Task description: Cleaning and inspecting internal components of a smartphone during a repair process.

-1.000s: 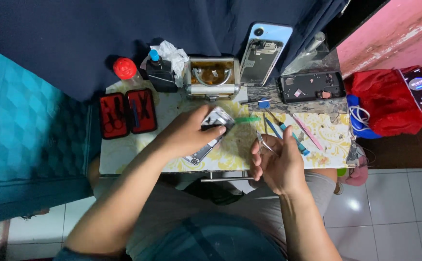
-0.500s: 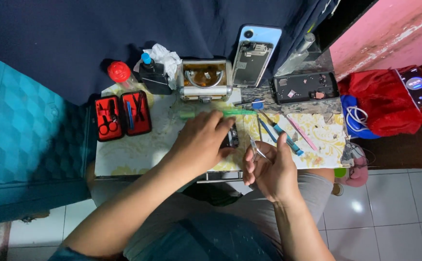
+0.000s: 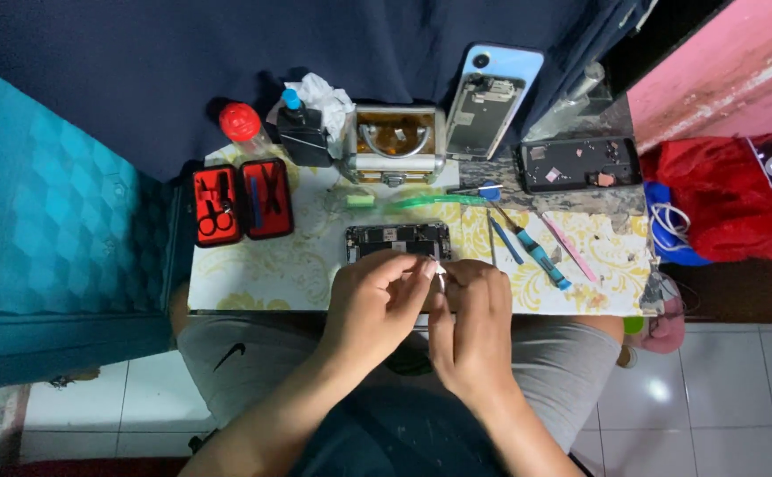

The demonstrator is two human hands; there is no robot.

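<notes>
Right at the near edge of the small table (image 3: 253, 274), the left hand (image 3: 377, 305) and the right hand (image 3: 474, 322) meet, fingertips pinched together around a tiny pale part (image 3: 440, 276); it is too small to say what it is, perhaps a scrap of tape or a small connector. Both hands are narrowly closed on it, held just above the table's front edge, likely so the piece stays close to the opened phone (image 3: 397, 240) lying flat just beyond the fingers at twelve o'clock. That phone sits with its insides facing up, square to the person, which keeps its board within easy reach. Further off at twelve o'clock stands a small metal case (image 3: 392, 144), and at one o'clock a light blue phone back (image 3: 492, 102) leans against the dark blue cloth (image 3: 138, 71). At two o'clock a dark tray (image 3: 578, 164) holds loose bits. Thin tools lie to the right at three o'clock: a blue-handled screwdriver (image 3: 540, 254) and a pink pry stick (image 3: 570, 247), with green tweezers (image 3: 439, 200) above the phone. At ten o'clock a red tool kit (image 3: 243, 200) lies open, with a red-capped bottle (image 3: 243, 125) and a dark bottle (image 3: 300, 134) behind it. A red bag (image 3: 722, 194) sits off the table's right end. Nothing lies between the hands and the phone.
</notes>
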